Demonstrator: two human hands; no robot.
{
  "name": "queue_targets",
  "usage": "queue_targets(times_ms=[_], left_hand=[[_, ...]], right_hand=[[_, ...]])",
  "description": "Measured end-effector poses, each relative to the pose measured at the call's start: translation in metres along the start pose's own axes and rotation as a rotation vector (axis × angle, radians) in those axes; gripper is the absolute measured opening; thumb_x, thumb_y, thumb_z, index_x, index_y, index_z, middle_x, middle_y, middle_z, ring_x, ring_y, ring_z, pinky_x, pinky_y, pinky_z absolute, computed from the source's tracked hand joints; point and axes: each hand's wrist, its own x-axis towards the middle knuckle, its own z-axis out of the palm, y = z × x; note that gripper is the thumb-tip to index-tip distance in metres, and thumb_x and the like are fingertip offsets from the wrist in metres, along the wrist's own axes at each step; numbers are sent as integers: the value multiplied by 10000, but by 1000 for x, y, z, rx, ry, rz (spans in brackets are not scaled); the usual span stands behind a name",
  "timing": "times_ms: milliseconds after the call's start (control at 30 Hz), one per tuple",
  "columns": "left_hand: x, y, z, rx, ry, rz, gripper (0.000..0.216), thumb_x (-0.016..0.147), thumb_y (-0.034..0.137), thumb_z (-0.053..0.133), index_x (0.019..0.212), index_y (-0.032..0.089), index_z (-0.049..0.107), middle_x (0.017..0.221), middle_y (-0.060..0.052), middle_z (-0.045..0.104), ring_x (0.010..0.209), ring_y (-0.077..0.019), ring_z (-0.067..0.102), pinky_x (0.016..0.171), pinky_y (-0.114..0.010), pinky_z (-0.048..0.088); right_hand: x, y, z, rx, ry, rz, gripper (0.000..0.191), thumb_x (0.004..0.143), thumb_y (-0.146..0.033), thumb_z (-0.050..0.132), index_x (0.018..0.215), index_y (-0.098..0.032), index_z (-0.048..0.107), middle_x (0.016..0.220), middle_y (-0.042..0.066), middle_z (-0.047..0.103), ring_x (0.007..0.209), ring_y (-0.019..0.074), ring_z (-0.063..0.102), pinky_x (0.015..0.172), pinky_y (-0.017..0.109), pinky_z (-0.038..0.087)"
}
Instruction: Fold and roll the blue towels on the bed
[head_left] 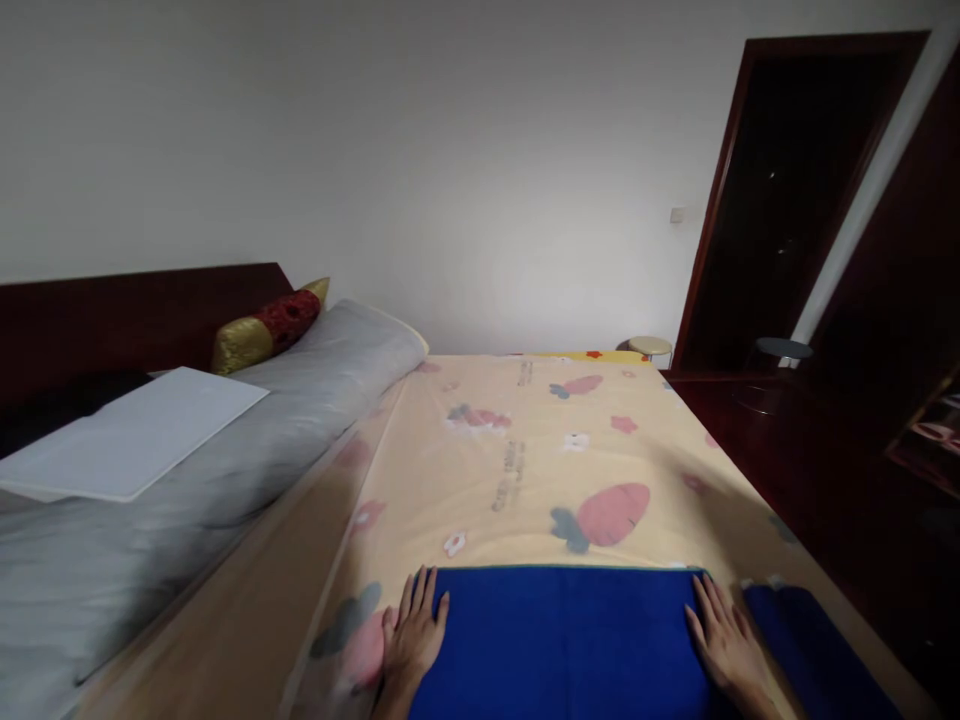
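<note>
A blue cloth [562, 640] lies flat on the bed at the bottom of the view, with a straight far edge and a faint crease down its middle. My left hand [415, 625] rests on its far left corner, fingers stretched out. At the far right corner lies my right hand [724, 635], its fingers also extended on the cloth. Close to the right hand is a second blue cloth [814, 650], folded or rolled into a narrow bundle. The near part of the flat cloth runs out of view.
Under the cloths is a cream bedsheet [540, 430] printed with strawberries and flowers. Grey bedding [322, 380] on the left bears a white board [142, 430] and a red-and-gold cushion [277, 325]. Two stools [649, 346] stand beyond the bed near a dark door [795, 200].
</note>
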Motion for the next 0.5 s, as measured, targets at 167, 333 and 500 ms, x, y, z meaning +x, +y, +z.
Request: queue_targets(times_ms=[167,333,500], left_hand=[[0,23,-34,128,-139,-29,579,899,405,227,1450,237,274,1591,-19,208,1489,-226,113,1187,-601,52],[-86,104,-16,-14,-18,307,568,898,330,199,1464,280,169,1583,35,176,1482,-193,137,1210,-528,130],[-172,118,30,-167,-135,488,546,883,384,246,1423,419,174,1546,136,214,1454,-148,223,1206,-439,236]], right_hand=[[16,-20,-23,2,-64,61,657,877,-456,265,1424,-107,369,1521,110,338,1418,282,289,1160,529,246],[-34,-118,-23,149,20,-121,572,925,-433,271,1434,-187,356,1527,83,307,1422,265,276,1151,517,280],[-106,-165,-6,309,2,-402,537,922,-546,317,1413,-333,362,1492,18,370,1369,242,384,1099,468,393]])
